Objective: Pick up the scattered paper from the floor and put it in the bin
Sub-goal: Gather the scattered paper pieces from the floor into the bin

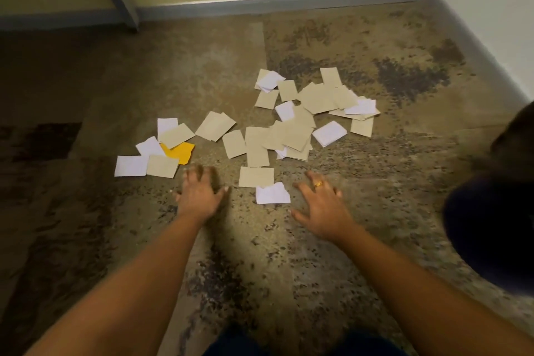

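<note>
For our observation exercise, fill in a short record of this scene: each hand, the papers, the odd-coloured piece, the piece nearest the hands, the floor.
left hand: open, fingers spread, holding nothing
right hand: open, fingers spread, ring on one finger, holding nothing
papers: many tan and white pieces scattered on the floor, some overlapping
yellow paper: one, at the left, partly under a tan piece
nearest: white paper between the hands
floor: mottled brown carpet
</note>
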{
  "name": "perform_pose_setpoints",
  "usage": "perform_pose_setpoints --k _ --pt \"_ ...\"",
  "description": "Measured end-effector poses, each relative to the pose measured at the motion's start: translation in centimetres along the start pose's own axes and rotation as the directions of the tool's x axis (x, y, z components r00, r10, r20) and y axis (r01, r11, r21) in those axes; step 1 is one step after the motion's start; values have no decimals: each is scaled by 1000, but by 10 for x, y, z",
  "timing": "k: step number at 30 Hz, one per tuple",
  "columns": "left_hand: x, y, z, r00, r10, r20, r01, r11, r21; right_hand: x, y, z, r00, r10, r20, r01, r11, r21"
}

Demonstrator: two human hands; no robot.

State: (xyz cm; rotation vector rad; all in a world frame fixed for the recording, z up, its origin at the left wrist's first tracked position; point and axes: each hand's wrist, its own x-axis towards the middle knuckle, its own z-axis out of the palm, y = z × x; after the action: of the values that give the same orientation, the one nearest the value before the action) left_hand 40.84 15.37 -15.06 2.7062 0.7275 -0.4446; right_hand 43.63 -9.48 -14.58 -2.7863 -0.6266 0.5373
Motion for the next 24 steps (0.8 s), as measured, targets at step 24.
perform_pose_setpoints --k 24 --pt "74 -37 11 986 -79 -146 77 997 -20 79 -32 56 971 -96 -221 84 995 -62"
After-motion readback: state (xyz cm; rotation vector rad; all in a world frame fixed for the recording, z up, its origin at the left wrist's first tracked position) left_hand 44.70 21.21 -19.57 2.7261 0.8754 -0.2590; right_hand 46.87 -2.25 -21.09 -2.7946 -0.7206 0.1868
